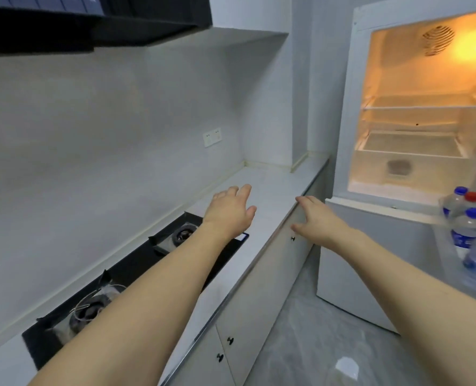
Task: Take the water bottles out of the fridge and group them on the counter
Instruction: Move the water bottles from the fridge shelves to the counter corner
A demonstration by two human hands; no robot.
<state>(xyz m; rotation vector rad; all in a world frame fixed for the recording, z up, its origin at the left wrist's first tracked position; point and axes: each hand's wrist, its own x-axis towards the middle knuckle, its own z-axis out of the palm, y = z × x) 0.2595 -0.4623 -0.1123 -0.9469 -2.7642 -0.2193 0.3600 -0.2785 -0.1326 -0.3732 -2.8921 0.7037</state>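
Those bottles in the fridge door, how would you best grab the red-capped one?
Probably by its neck, just under the red cap, coming from above. The red-capped bottle stands upright, packed between blue-capped bottles in the door shelf, so its sides are blocked. The right hand is nearer.

Black hob (136,277), wall socket (212,137).

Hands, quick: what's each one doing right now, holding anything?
Left hand: open, fingers spread above the counter, holding nothing.
Right hand: open, empty, at the counter's front edge.

clear plastic bottles (466,224), glossy black hob (136,271)
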